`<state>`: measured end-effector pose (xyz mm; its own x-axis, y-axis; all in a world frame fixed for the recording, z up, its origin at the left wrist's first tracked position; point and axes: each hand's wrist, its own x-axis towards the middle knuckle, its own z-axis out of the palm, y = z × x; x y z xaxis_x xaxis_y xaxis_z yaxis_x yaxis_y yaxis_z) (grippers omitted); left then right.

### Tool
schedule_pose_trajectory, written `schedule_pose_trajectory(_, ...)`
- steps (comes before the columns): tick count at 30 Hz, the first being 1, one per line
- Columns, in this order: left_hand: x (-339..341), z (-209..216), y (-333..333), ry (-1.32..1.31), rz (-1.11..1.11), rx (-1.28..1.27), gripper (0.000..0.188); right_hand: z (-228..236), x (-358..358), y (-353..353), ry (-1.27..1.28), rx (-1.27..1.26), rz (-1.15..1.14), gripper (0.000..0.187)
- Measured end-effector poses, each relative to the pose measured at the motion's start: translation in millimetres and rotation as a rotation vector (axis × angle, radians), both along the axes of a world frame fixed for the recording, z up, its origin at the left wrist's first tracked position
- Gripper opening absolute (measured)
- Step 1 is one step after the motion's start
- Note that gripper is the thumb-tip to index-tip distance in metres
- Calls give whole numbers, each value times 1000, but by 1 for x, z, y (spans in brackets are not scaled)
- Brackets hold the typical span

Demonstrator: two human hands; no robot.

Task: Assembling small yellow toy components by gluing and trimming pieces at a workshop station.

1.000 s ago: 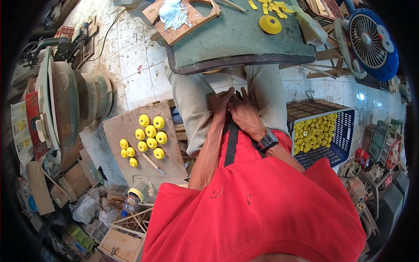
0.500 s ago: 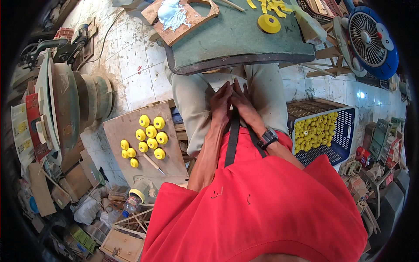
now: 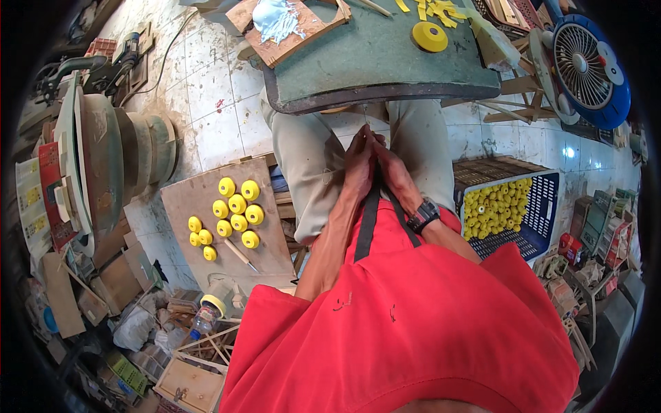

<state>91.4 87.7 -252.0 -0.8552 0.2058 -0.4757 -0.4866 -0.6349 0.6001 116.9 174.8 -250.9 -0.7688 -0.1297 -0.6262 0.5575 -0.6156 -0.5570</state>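
My left hand and my right hand are pressed together between my knees, just below the front edge of the green worktable. Their fingers are closed around a thin pale stick that rises toward the table edge; what else they hold is hidden. A black watch sits on my right wrist. A black strap runs from my red shirt up to the hands. On the tabletop lies a yellow disc beside yellow offcuts.
A wooden board on the floor to my left carries several yellow wheels. A blue crate of yellow pieces stands to my right, with a blue fan behind it. Round wooden forms and scrap clutter fill the left side.
Both hands have slid forward from my lap toward the table edge, staying pressed together. Nothing else has moved.
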Motion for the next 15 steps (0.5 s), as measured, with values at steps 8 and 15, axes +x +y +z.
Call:
schedule_pose_trajectory(8,-14,21,4,28,78,-46,21,16,0,0,401,277,203,59)
schedule_pose_trajectory(15,-22,24,12,-159,151,68,26,18,2,1,489,312,168,61)
